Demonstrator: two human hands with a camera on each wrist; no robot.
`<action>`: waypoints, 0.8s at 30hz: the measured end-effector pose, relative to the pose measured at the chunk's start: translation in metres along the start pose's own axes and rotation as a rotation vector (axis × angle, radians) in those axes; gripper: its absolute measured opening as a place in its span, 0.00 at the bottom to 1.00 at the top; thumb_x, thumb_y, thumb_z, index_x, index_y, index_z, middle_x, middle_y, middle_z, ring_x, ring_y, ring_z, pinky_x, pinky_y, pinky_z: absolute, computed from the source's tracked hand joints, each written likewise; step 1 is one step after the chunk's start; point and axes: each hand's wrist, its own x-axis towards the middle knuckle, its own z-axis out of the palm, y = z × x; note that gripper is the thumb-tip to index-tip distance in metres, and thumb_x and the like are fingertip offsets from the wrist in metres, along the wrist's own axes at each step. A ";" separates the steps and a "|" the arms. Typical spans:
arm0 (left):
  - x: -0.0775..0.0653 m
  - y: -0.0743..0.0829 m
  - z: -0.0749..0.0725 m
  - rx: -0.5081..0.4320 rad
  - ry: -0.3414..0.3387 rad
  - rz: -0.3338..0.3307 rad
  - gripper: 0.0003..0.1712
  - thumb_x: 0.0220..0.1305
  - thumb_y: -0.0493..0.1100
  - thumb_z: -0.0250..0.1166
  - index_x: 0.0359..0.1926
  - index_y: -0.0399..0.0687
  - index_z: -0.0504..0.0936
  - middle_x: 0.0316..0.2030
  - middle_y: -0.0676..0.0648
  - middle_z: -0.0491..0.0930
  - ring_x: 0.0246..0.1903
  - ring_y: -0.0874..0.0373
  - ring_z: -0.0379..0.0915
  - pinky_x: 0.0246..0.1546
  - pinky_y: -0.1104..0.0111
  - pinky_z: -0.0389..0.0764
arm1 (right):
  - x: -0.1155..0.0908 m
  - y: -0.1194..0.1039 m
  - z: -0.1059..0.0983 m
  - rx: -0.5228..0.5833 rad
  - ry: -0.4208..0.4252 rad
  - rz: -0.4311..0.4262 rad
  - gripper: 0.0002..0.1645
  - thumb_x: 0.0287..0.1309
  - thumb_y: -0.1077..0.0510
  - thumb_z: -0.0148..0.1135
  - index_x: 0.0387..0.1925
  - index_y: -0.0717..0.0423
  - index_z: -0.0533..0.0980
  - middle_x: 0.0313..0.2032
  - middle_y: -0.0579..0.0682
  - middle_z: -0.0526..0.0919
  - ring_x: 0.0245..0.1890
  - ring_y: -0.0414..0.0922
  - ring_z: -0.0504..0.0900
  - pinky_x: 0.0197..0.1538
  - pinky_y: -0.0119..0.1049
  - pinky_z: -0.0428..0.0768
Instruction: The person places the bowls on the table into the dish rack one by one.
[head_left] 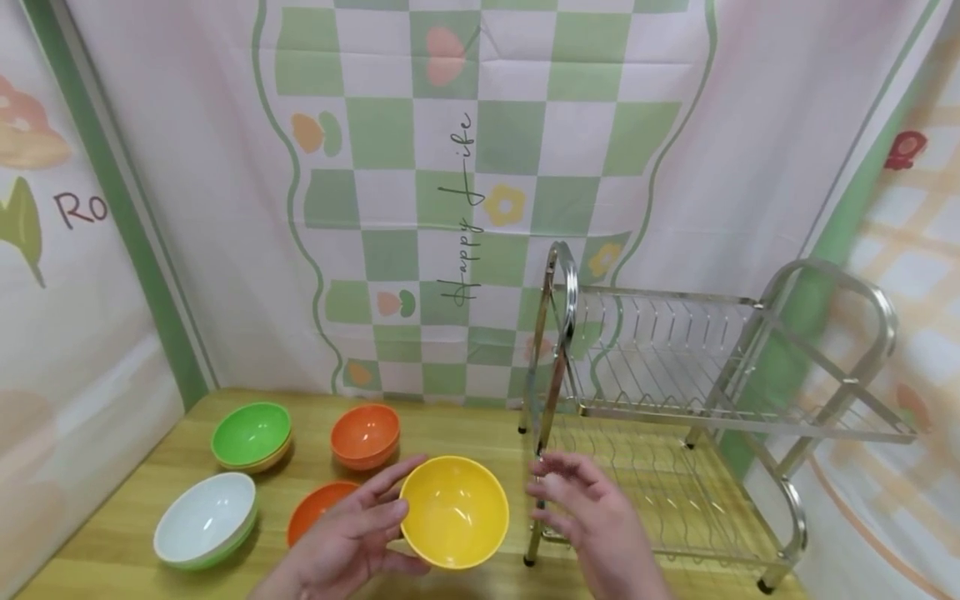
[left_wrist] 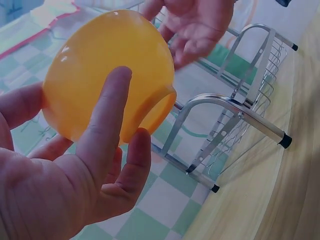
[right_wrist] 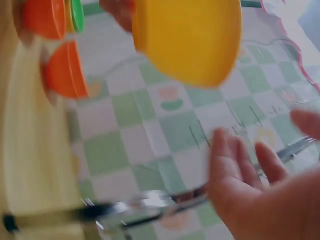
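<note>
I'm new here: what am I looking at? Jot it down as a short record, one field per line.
Left hand: holding a yellow bowl above the table
Right hand: holding nothing
Other bowls: green, white, two orange in view
Stacked: green and white, each atop another bowl
Metal rack: two tiers, standing on the right
Backdrop: checked cloth

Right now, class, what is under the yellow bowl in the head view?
Table shows around the yellow bowl, which the left hand holds; the bowl hides its base and anything directly beneath.
</note>
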 end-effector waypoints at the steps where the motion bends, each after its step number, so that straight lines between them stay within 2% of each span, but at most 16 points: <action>1: 0.000 0.000 0.000 0.003 -0.005 0.006 0.33 0.78 0.38 0.48 0.79 0.50 0.50 0.71 0.41 0.60 0.61 0.40 0.68 0.56 0.44 0.75 | 0.000 0.002 0.000 0.015 -0.096 0.018 0.29 0.71 0.59 0.57 0.68 0.61 0.63 0.65 0.63 0.68 0.60 0.60 0.72 0.58 0.53 0.78; 3: 0.001 -0.001 -0.001 0.009 -0.012 0.015 0.33 0.79 0.38 0.47 0.79 0.50 0.50 0.71 0.40 0.60 0.61 0.40 0.68 0.56 0.44 0.74 | 0.000 0.007 0.001 0.055 -0.276 0.052 0.38 0.73 0.57 0.55 0.77 0.54 0.50 0.74 0.63 0.53 0.68 0.66 0.60 0.62 0.56 0.73; 5: 0.002 -0.001 -0.001 0.014 -0.020 0.023 0.33 0.79 0.37 0.47 0.79 0.50 0.49 0.70 0.40 0.61 0.62 0.40 0.68 0.56 0.44 0.74 | 0.001 0.011 0.002 0.112 -0.417 0.072 0.45 0.75 0.55 0.53 0.79 0.48 0.39 0.77 0.61 0.40 0.71 0.69 0.51 0.63 0.58 0.70; 8: 0.002 -0.002 -0.001 0.018 -0.024 0.027 0.33 0.79 0.38 0.47 0.79 0.49 0.49 0.70 0.39 0.61 0.61 0.40 0.69 0.56 0.45 0.75 | 0.003 0.016 0.006 0.204 -0.517 0.093 0.52 0.72 0.51 0.57 0.79 0.42 0.33 0.77 0.60 0.30 0.72 0.69 0.47 0.63 0.61 0.68; 14: 0.003 -0.003 -0.001 0.015 -0.039 0.035 0.32 0.79 0.38 0.47 0.79 0.49 0.50 0.70 0.40 0.61 0.61 0.41 0.69 0.56 0.45 0.75 | 0.004 0.023 0.010 0.283 -0.565 0.106 0.58 0.66 0.51 0.64 0.79 0.38 0.32 0.77 0.58 0.27 0.72 0.63 0.53 0.64 0.61 0.66; 18: 0.004 -0.004 0.000 0.014 -0.034 0.035 0.32 0.79 0.38 0.47 0.79 0.48 0.50 0.70 0.40 0.61 0.61 0.41 0.69 0.56 0.43 0.75 | 0.004 0.026 0.011 0.279 -0.569 0.106 0.61 0.64 0.54 0.67 0.79 0.39 0.33 0.77 0.58 0.28 0.72 0.61 0.54 0.65 0.59 0.66; 24: 0.006 -0.005 0.003 -0.003 -0.024 0.016 0.34 0.78 0.38 0.48 0.79 0.49 0.49 0.71 0.40 0.59 0.61 0.40 0.69 0.56 0.42 0.74 | 0.004 0.028 0.011 0.262 -0.571 0.157 0.60 0.65 0.54 0.66 0.79 0.41 0.33 0.77 0.59 0.31 0.67 0.60 0.64 0.64 0.59 0.67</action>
